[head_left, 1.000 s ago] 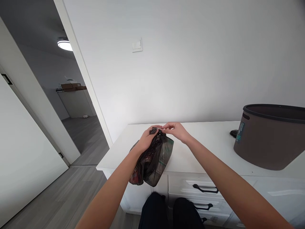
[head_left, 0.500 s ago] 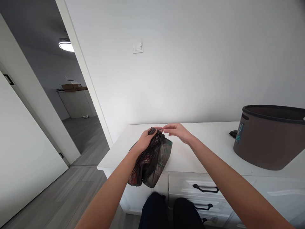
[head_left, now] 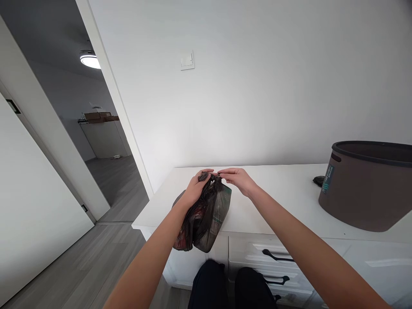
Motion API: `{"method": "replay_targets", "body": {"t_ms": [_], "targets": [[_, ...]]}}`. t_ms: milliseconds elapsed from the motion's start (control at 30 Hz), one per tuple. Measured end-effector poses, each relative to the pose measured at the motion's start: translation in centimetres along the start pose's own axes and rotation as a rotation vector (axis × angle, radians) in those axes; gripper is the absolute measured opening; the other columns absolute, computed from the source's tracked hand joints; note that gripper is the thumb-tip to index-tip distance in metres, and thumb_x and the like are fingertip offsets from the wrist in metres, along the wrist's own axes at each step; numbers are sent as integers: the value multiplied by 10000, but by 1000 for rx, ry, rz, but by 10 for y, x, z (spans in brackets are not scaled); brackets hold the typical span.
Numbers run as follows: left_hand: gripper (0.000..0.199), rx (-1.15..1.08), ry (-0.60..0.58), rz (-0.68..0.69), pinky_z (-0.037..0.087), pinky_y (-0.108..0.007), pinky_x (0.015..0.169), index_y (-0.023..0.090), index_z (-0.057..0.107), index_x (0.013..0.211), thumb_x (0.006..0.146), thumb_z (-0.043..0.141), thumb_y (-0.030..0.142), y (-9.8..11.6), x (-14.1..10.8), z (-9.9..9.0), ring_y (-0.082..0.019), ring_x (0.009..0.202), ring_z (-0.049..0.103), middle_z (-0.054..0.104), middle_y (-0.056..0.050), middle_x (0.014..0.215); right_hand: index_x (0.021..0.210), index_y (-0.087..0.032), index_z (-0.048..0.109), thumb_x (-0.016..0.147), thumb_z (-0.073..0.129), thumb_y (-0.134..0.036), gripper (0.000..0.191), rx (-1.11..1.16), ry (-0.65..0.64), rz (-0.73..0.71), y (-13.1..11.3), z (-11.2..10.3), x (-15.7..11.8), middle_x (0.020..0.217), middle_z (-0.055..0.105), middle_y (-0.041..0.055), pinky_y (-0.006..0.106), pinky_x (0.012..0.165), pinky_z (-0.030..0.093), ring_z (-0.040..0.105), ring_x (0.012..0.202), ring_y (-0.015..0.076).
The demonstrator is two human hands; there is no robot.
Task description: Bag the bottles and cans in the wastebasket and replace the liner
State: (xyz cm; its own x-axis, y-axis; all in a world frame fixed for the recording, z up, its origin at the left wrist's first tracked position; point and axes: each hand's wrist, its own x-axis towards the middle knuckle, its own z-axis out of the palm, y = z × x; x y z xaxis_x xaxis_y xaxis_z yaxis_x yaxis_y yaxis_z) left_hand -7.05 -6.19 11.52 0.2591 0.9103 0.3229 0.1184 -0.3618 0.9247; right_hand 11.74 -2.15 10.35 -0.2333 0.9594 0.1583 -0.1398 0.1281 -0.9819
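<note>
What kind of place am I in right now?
Probably a room in a home. A white drawer cabinet stands against the wall, with a light switch above and a grey plank-look floor beside it.

Black bag (head_left: 212,219), black-rimmed brown bin (head_left: 363,193), white cabinet (head_left: 292,189), grey wood-grain floor (head_left: 103,257)

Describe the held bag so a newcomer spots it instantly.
Find the white cabinet. Toward its left end, the left hand and right hand hold a black bag by its top. Its sheer plastic shows red and green, unlike the brown bin.
</note>
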Motion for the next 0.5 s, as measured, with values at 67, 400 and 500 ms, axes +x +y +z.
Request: {"method": "replay_targets", "body": {"t_ms": [67,400,500], "targets": [[447,38,60,0,429,-396,992,206,620,1194,878,577,520,-1,1,-3,-244,1103,612,672,-87,1206,781,-199,750,563,804,-369,282,51,47,-11,1,-1,1,879,723,44,301,760,470,589,800,143],[331,306,306,44,435,-349,995,243,729,1009,868,579,503,-10,-1,-23,-229,1139,591,655,-45,1229,638,-192,697,497,855,-311,243,224,372,3,11,1,8,746,679,25,306,726,589,606,714,141],[309,351,321,42,438,-338,990,260,736,999,878,563,486,-13,-12,-38,-217,1136,588,653,-28,1223,603,-189,675,490,858,-264,228,241,451,37,18,-10,9,711,662,17,292,698,604,574,638,115]]}}
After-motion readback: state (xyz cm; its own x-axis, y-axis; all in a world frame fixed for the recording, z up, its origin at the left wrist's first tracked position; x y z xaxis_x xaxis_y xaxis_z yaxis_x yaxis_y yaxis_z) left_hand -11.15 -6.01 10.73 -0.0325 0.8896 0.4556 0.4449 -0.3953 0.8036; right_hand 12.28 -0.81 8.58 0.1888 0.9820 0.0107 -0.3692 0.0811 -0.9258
